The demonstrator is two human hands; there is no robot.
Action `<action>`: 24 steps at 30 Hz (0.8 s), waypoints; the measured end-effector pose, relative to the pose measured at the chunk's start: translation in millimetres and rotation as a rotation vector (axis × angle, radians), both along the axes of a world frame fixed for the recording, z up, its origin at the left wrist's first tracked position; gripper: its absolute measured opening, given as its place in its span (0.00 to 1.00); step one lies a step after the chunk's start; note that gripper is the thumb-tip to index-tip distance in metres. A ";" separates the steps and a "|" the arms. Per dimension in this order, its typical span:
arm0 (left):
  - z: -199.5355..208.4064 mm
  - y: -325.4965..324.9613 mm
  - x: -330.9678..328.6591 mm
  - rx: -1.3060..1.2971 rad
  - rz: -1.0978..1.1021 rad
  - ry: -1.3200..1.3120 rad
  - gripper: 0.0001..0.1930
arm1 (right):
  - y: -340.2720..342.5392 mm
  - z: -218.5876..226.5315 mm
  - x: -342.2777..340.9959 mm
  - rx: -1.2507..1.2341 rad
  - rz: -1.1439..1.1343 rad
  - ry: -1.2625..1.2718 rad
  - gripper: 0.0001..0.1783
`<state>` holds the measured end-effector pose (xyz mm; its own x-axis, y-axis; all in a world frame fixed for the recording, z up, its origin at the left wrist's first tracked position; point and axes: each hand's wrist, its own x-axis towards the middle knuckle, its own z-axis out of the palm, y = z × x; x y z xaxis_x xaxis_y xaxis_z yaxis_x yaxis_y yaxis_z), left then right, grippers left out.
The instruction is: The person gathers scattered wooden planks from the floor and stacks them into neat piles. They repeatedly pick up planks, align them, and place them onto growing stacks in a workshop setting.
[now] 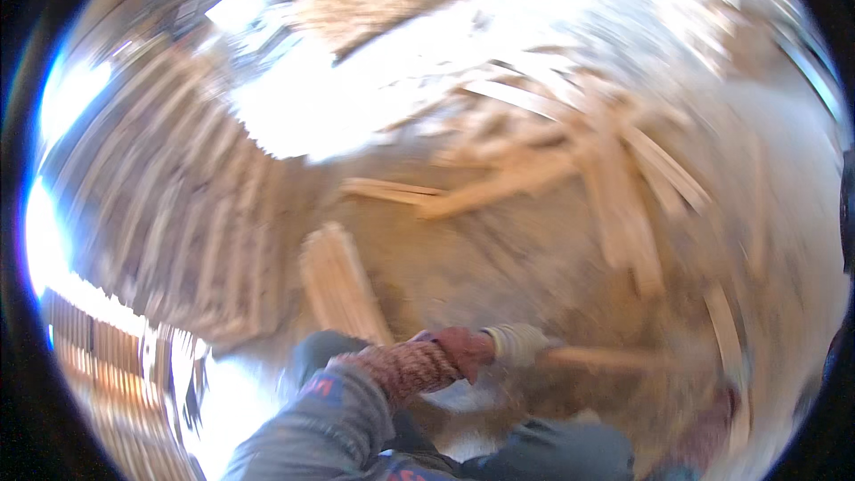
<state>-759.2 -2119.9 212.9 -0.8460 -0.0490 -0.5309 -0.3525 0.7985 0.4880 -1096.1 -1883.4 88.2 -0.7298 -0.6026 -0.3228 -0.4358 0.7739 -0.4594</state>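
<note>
Frame blurred by head motion; details coarse.

Left hand (508, 345), in a pale glove with a reddish cuff, reaches across my body toward the right, forearm in a knitted sleeve (401, 370) running roughly level from lower centre. My fingers (534, 338) appear closed round the near end of a wooden slat (606, 358); blur prevents confirming how firm the hold is.

The slat lies on the sawdust-covered floor (499, 258), its long axis level across the view, extending rightward away from the fingers. Left hand is plainly the nearer one.

Right hand: not identifiable; only a dark sleeve (552, 450) at the lower edge, fingers out of view.

Surroundings: a bundle of thin sticks (343, 285) just left of the forearm, a loose heap of slats (579, 160) farther ahead, stacked slats (178, 214) at left.
</note>
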 end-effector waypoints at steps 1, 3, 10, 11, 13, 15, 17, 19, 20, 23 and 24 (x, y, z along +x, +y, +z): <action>11.2 -10.9 19.1 -0.109 0.024 -0.031 0.24 | -14.0 -18.4 7.5 -0.011 0.011 -0.016 0.21; 40.7 -25.4 39.6 -0.236 0.057 -0.025 0.31 | -31.4 -24.0 9.6 -0.010 0.043 0.004 0.22; 109.1 -59.8 131.3 -0.339 0.573 0.042 0.41 | -124.3 5.8 34.4 -0.232 0.236 -0.133 0.26; 112.0 -65.2 140.3 -0.273 0.671 0.063 0.42 | -134.7 12.1 40.9 -0.270 0.261 -0.161 0.27; 108.6 -80.5 156.9 -0.124 0.793 0.108 0.46 | -154.9 24.8 53.9 -0.345 0.296 -0.220 0.28; 92.6 -84.3 183.3 -0.021 0.914 0.266 0.47 | -179.7 39.7 74.2 -0.419 0.341 -0.290 0.29; 87.5 -86.5 193.4 0.025 0.964 0.433 0.47 | -201.1 57.5 90.6 -0.499 0.355 -0.353 0.30; 81.9 -87.9 197.3 0.016 0.981 0.609 0.47 | -220.8 74.3 105.5 -0.575 0.361 -0.407 0.32; 78.8 -89.4 199.8 0.129 1.016 0.654 0.47 | -232.5 82.0 114.9 -0.611 0.362 -0.445 0.32; 77.8 -99.8 201.2 0.370 1.091 0.753 0.48 | -270.3 101.8 146.8 -0.713 0.376 -0.581 0.34; 80.0 -98.0 207.0 0.386 1.103 0.758 0.48 | -284.2 106.8 158.1 -0.750 0.383 -0.642 0.34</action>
<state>-552.2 -2217.9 292.9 -0.5515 -0.8283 -0.0987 -0.2586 0.0572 0.9643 -938.0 -2167.6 194.9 -0.2735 -0.9614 -0.0302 -0.0962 0.0586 -0.9936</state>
